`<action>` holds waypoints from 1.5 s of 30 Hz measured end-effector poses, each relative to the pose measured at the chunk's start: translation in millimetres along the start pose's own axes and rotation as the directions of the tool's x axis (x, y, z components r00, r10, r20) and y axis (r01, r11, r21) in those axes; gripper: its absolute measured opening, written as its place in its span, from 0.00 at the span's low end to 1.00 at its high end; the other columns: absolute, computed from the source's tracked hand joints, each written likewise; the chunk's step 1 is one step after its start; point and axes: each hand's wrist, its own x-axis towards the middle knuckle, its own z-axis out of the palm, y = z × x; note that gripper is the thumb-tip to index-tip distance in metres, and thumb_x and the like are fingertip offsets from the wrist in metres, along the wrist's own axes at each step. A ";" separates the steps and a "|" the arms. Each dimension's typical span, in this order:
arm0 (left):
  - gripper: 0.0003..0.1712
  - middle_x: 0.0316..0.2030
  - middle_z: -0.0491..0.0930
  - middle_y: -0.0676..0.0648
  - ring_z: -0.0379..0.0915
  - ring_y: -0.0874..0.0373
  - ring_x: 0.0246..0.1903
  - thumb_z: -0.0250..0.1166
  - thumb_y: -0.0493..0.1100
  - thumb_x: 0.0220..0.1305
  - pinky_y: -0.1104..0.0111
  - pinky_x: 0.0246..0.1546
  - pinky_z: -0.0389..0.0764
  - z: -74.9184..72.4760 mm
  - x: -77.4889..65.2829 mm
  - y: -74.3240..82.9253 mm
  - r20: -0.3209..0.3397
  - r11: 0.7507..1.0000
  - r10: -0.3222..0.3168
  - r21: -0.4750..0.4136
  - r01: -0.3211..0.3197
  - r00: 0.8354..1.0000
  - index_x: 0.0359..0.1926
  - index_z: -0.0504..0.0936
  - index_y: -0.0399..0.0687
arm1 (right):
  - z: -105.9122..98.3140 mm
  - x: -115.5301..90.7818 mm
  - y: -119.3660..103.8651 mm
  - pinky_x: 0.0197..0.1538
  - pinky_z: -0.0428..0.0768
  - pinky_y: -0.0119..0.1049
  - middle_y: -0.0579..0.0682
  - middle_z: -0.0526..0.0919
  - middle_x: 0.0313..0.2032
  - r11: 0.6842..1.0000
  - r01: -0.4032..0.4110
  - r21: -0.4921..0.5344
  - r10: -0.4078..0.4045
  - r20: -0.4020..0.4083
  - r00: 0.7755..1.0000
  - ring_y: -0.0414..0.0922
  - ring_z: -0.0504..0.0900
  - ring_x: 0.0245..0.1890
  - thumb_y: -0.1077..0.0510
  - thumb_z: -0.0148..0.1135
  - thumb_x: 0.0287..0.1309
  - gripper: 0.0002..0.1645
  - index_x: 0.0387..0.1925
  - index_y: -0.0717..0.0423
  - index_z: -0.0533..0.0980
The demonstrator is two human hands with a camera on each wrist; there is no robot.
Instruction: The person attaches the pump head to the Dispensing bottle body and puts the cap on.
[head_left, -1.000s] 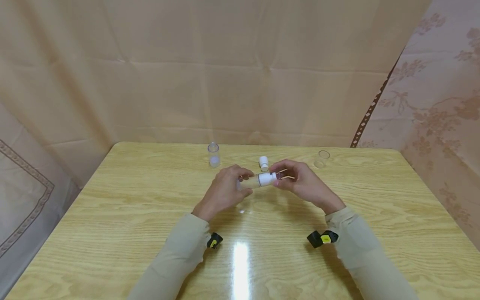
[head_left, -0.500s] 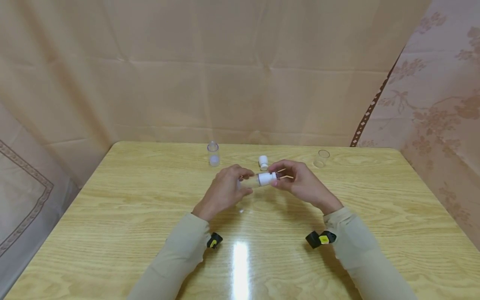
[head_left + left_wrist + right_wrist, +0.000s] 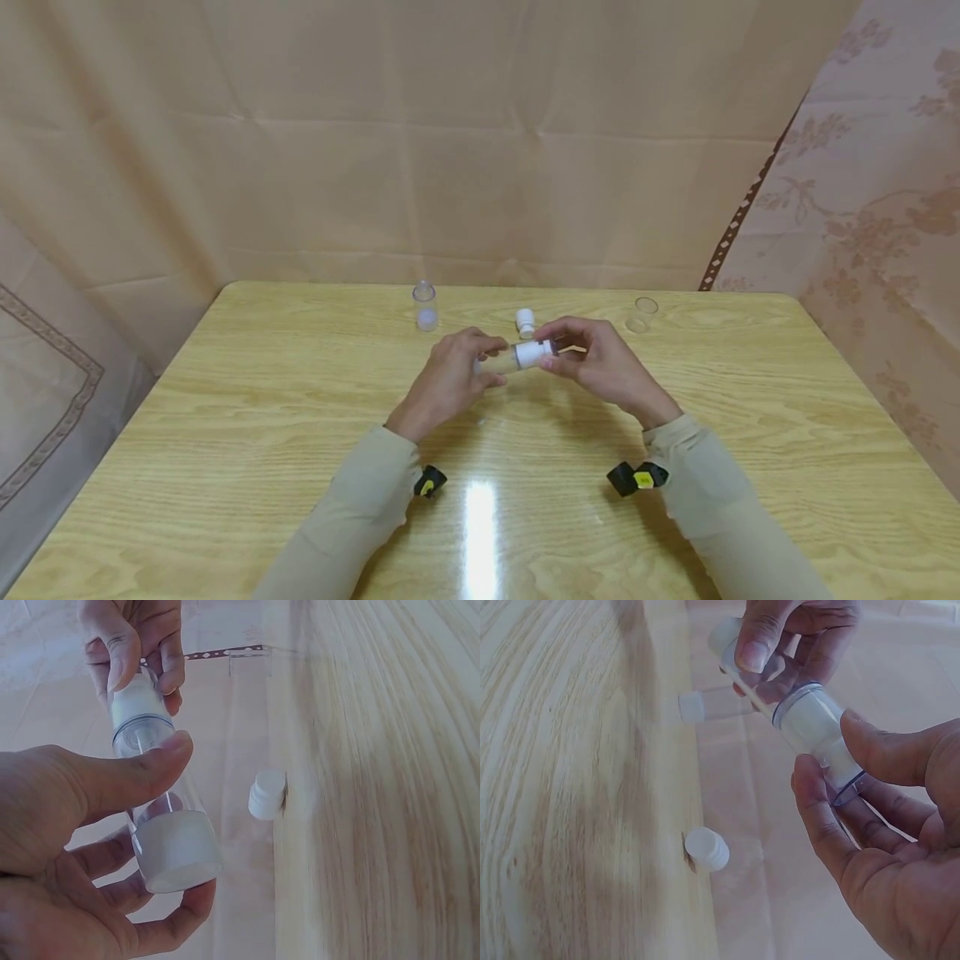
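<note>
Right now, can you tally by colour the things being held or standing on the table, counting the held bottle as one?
Clear and white: 2 (held bottle, tube)
All white: 1 (cap-like piece)
All clear: 1 (cup-like piece)
Total: 4

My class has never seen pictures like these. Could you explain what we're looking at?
No machine here: a person works with two bare hands. The wide view is from a head-worn camera looking forward and down; the others come from a camera on each wrist. The left hand grips a clear bottle near its white base; the right hand holds its white top. On the wood-grained table are a clear container with a white bottom, a small white piece and a clear cap.
</note>
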 end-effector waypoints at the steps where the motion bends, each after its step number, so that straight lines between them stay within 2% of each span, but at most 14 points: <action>1: 0.23 0.45 0.85 0.40 0.81 0.46 0.43 0.78 0.35 0.55 0.54 0.43 0.82 -0.2 0.1 0.3 0.002 1.000 -0.001 -0.001 0.001 1.000 0.52 0.86 0.37 | 0.3 -0.1 -0.6 0.48 0.84 0.35 0.61 0.81 0.52 1.000 0.002 -0.005 -0.002 -0.004 1.000 0.54 0.80 0.49 0.71 0.67 0.62 0.16 0.52 0.66 0.80; 7: 0.23 0.44 0.85 0.41 0.80 0.46 0.43 0.78 0.35 0.54 0.55 0.43 0.82 -0.5 -0.3 1.6 0.003 1.000 -0.019 -0.004 0.019 1.000 0.52 0.86 0.38 | 2.2 -1.0 -3.4 0.47 0.84 0.35 0.61 0.81 0.50 0.999 0.011 -0.037 -0.012 -0.018 1.000 0.54 0.80 0.47 0.72 0.67 0.61 0.16 0.51 0.66 0.81; 14: 0.23 0.44 0.84 0.37 0.81 0.41 0.44 0.78 0.34 0.54 0.54 0.43 0.82 0.4 -2.0 2.1 0.011 0.999 -0.014 -0.037 0.015 1.000 0.52 0.86 0.36 | 5.1 -0.2 -2.8 0.46 0.84 0.34 0.60 0.83 0.48 0.996 0.022 -0.087 -0.025 -0.032 0.999 0.53 0.81 0.45 0.71 0.68 0.60 0.16 0.50 0.65 0.81; 19: 0.23 0.44 0.85 0.38 0.81 0.42 0.43 0.78 0.35 0.54 0.54 0.43 0.82 0.4 -1.9 1.2 -0.002 0.999 -0.007 -0.044 0.007 1.000 0.52 0.86 0.37 | 5.1 -1.6 -7.3 0.46 0.84 0.35 0.59 0.84 0.47 0.989 0.040 -0.140 -0.046 -0.042 0.998 0.52 0.82 0.45 0.71 0.69 0.60 0.16 0.50 0.65 0.81; 29: 0.23 0.44 0.85 0.40 0.80 0.43 0.44 0.79 0.35 0.53 0.54 0.46 0.81 -3.2 -0.8 0.5 -0.005 0.998 -0.038 -0.059 0.038 0.999 0.51 0.86 0.38 | 11.6 -6.3 -19.2 0.51 0.84 0.49 0.60 0.83 0.50 0.963 0.107 -0.249 -0.123 -0.051 0.991 0.56 0.83 0.48 0.70 0.68 0.61 0.17 0.51 0.66 0.79; 39: 0.22 0.45 0.84 0.42 0.80 0.46 0.45 0.78 0.36 0.55 0.55 0.48 0.81 -4.3 -1.0 -1.0 0.009 0.996 -0.076 -0.055 0.077 0.997 0.52 0.85 0.40 | 8.4 -7.3 -18.8 0.50 0.84 0.49 0.56 0.84 0.50 0.919 0.135 -0.370 -0.148 -0.008 0.989 0.52 0.83 0.47 0.63 0.70 0.62 0.22 0.57 0.63 0.78; 45: 0.22 0.45 0.84 0.45 0.79 0.47 0.46 0.79 0.36 0.54 0.56 0.50 0.80 -4.8 -1.0 -3.3 0.008 0.994 -0.099 -0.054 0.099 0.995 0.51 0.86 0.41 | 5.2 -8.3 -18.2 0.51 0.82 0.54 0.57 0.83 0.52 0.913 0.136 -0.384 -0.147 0.001 0.989 0.53 0.83 0.48 0.61 0.70 0.63 0.24 0.59 0.63 0.77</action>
